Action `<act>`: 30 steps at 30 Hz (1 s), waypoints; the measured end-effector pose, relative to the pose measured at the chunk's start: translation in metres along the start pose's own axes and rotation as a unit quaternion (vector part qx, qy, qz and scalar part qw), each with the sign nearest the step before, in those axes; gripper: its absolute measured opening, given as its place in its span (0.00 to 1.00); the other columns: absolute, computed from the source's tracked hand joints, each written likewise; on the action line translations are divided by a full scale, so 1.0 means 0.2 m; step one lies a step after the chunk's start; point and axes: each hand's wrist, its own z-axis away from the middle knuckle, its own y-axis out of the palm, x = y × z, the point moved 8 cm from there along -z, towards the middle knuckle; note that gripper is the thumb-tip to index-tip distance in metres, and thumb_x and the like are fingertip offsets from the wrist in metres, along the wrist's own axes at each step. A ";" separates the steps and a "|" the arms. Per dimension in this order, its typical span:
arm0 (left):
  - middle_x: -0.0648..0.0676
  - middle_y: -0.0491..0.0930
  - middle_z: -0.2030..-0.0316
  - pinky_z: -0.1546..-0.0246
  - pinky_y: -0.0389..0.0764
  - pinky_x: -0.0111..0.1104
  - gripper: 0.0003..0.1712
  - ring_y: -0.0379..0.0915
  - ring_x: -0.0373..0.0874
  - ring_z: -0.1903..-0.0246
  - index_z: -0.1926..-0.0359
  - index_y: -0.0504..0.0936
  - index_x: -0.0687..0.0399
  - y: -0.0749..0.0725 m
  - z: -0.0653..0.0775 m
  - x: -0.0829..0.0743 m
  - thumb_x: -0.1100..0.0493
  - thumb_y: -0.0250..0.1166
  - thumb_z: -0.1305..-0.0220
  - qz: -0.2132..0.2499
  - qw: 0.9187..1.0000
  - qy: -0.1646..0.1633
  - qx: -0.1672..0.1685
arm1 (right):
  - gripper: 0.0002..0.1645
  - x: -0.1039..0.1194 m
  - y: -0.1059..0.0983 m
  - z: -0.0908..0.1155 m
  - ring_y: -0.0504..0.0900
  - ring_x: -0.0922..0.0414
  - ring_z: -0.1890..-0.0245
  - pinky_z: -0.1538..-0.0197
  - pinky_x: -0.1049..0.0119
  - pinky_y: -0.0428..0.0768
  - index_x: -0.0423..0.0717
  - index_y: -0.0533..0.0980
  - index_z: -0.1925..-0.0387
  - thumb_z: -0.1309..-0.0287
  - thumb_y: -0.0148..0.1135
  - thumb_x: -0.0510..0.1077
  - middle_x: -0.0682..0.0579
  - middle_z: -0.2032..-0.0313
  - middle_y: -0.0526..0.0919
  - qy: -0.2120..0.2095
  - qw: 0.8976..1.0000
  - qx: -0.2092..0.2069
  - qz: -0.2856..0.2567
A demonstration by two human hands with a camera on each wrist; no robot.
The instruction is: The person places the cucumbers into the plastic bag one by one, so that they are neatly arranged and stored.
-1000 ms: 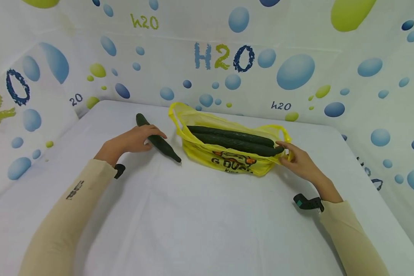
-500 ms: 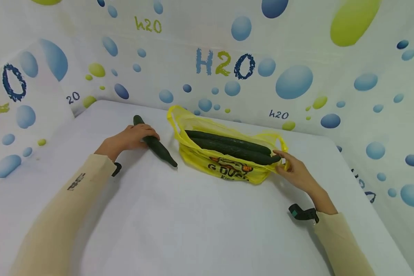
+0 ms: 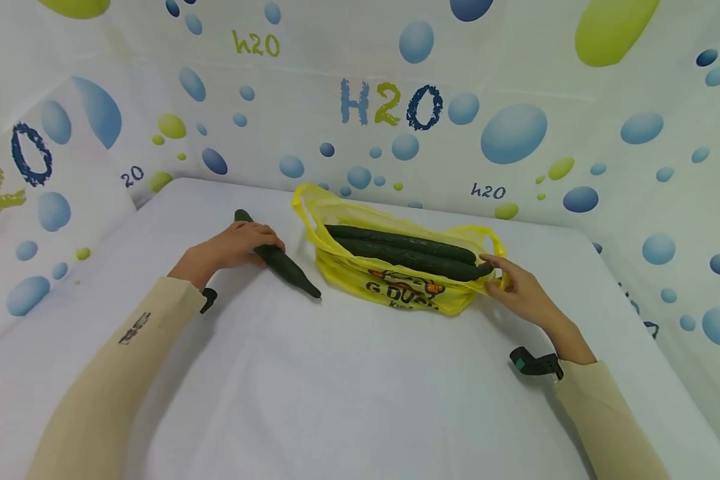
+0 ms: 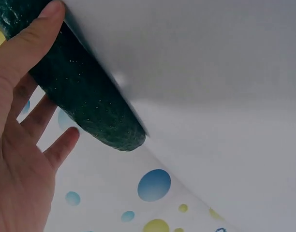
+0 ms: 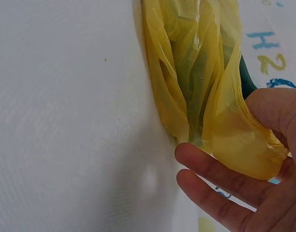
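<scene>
A dark green cucumber lies slantwise on the white table, left of a yellow plastic bag. My left hand grips it near its far end; in the left wrist view the thumb crosses the cucumber and the fingers lie along its other side. Two more long cucumbers rest side by side in the bag's open mouth. At the bag's right end my right hand pinches the edge near the handle. The right wrist view shows yellow film between thumb and fingers, with two fingers stretched out below.
The table is covered in white cloth. Behind it and at both sides hangs a white curtain with blue and green drops and "H2O" lettering. The bag stands toward the table's back edge.
The left hand's fingers have settled closer round the cucumber, and its thumb has gone out of sight in the head view. The right hand stays at the bag's edge. The head view shifts slightly.
</scene>
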 end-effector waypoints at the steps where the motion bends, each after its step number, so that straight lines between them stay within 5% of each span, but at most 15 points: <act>1: 0.60 0.76 0.46 0.39 0.57 0.62 0.22 0.66 0.62 0.41 0.48 0.81 0.51 0.00 0.00 -0.01 0.65 0.73 0.46 -0.004 1.000 0.005 -0.003 | 0.31 0.00 0.00 0.00 0.67 0.55 0.71 0.68 0.70 0.72 0.37 0.65 0.33 0.37 0.59 0.34 0.33 0.41 0.73 -0.002 1.000 0.000 -0.001; 7: 0.58 0.77 0.49 0.41 0.60 0.60 0.23 0.69 0.62 0.44 0.48 0.81 0.50 0.01 0.01 -0.07 0.61 0.74 0.46 -0.024 0.999 0.026 -0.014 | 0.30 0.00 -0.01 -0.01 0.67 0.56 0.71 0.69 0.70 0.70 0.37 0.66 0.34 0.37 0.59 0.33 0.32 0.41 0.72 -0.001 1.000 -0.004 -0.008; 14: 0.56 0.77 0.54 0.44 0.68 0.56 0.23 0.74 0.57 0.51 0.49 0.81 0.52 0.01 0.02 -0.18 0.60 0.74 0.47 0.013 0.997 0.074 -0.012 | 0.30 0.01 -0.01 0.00 0.66 0.58 0.73 0.70 0.70 0.70 0.37 0.66 0.34 0.37 0.59 0.34 0.32 0.42 0.73 0.002 1.000 -0.003 -0.009; 23: 0.50 0.76 0.57 0.49 0.74 0.50 0.23 0.74 0.49 0.55 0.47 0.80 0.50 0.01 0.01 -0.31 0.56 0.74 0.44 0.015 0.996 0.084 0.012 | 0.30 0.01 0.00 0.00 0.66 0.57 0.74 0.70 0.70 0.70 0.37 0.66 0.34 0.37 0.59 0.34 0.33 0.41 0.73 0.006 1.000 0.001 -0.012; 30: 0.52 0.72 0.49 0.50 0.77 0.46 0.23 0.74 0.49 0.56 0.45 0.79 0.52 0.01 0.00 -0.38 0.57 0.72 0.42 0.047 0.995 0.090 0.018 | 0.30 0.00 0.00 -0.01 0.67 0.56 0.73 0.70 0.70 0.69 0.38 0.66 0.33 0.37 0.59 0.35 0.34 0.42 0.74 0.001 1.000 -0.002 -0.006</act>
